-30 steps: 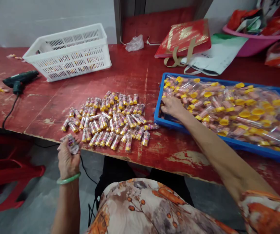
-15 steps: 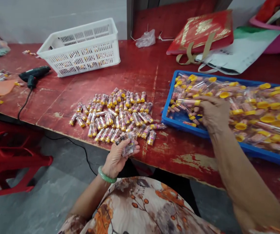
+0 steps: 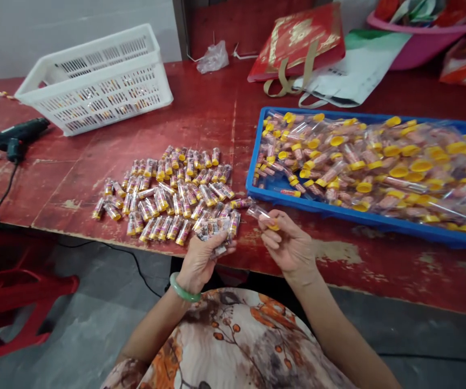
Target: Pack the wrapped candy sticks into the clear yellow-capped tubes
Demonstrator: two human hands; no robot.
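My left hand [image 3: 202,259], below a green bangle-worn wrist, is closed on a small stack of clear printed plastic sleeves [image 3: 213,233]. Between the thumb and fingers of my right hand [image 3: 287,240] is a clear tube with a yellow cap [image 3: 263,216], its capped end toward my palm. The tube is tilted and held above the table, a little right of the sleeves. Just beyond my left hand lies a spread of wrapped yellow-capped tubes [image 3: 171,202]. On the right, a blue tray [image 3: 252,186] holds many yellow-capped tubes with pinkish contents.
A white slotted basket [image 3: 107,102] stands at the back left, with a black heat gun [image 3: 18,138] and its cord beside it. Behind the tray are a red gift bag [image 3: 297,46], a white bag [image 3: 352,75] and a pink basin [image 3: 414,46]. Red stools [image 3: 18,292] stand at lower left.
My right hand has come from the tray back toward my left hand, carrying the tube. My left hand still holds the sleeves. The view has shifted to the right.
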